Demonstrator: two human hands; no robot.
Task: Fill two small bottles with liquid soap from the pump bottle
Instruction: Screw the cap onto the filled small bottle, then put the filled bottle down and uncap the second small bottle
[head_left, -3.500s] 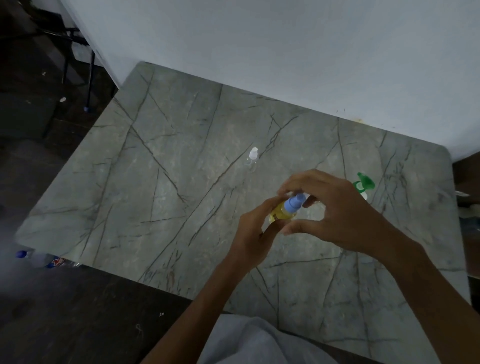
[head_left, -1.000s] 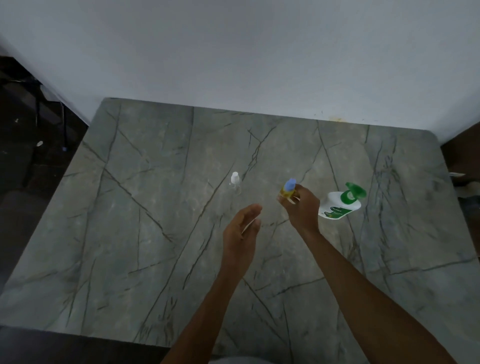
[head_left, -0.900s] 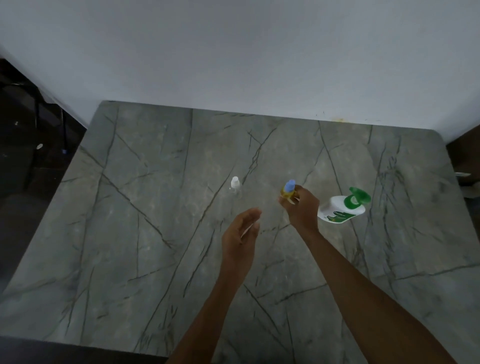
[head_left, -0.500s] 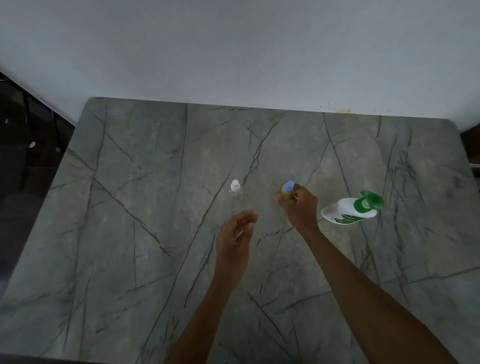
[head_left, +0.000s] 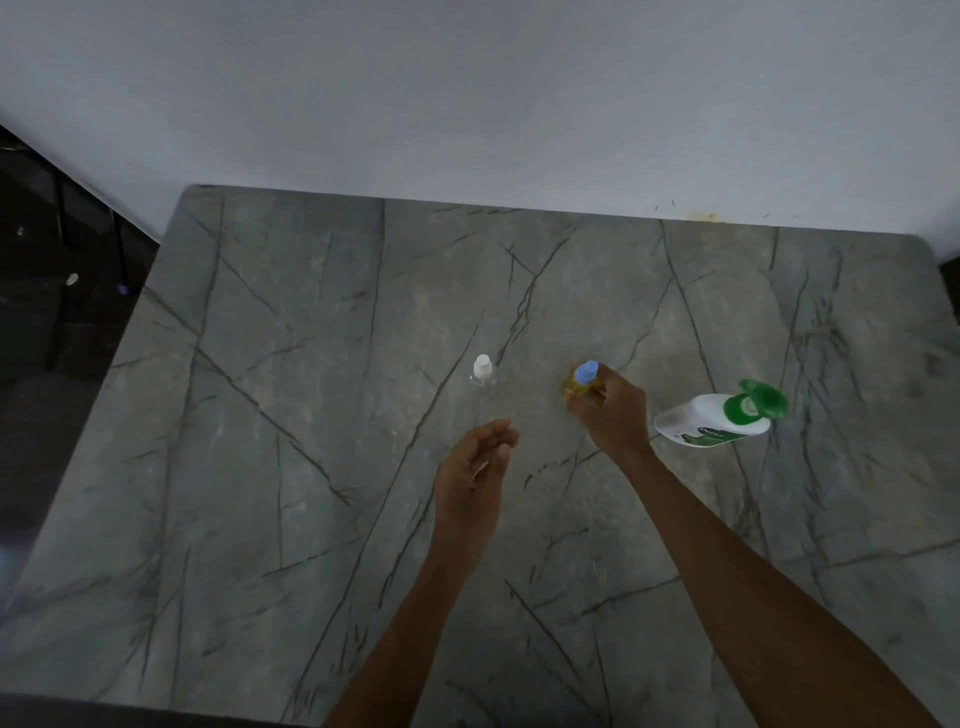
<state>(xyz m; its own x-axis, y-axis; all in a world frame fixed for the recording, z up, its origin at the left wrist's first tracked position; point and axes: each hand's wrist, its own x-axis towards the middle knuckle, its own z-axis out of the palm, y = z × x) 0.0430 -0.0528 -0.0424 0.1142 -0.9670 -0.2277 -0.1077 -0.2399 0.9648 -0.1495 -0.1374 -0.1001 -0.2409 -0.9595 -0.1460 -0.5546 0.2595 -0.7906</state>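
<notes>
My right hand (head_left: 610, 413) grips a small bottle with a blue cap (head_left: 584, 378) and yellow liquid inside, holding it upright at the middle of the marble table (head_left: 260, 467). A second small clear bottle with a white cap (head_left: 482, 370) stands on the table to its left, untouched. My left hand (head_left: 475, 467) hovers below that clear bottle, fingers loosely curled and holding nothing. The white pump bottle with a green pump head (head_left: 719, 415) stands to the right of my right hand.
A plain white wall (head_left: 493, 104) runs along the table's far edge. Dark floor with chair legs (head_left: 62, 249) lies off the table's left side. The table's near edge sits at the bottom of the view.
3.5 s ago both hands held the blue-capped bottle together. Since then my left hand has let go and hangs free, while my right hand carried the bottle out to the table's middle.
</notes>
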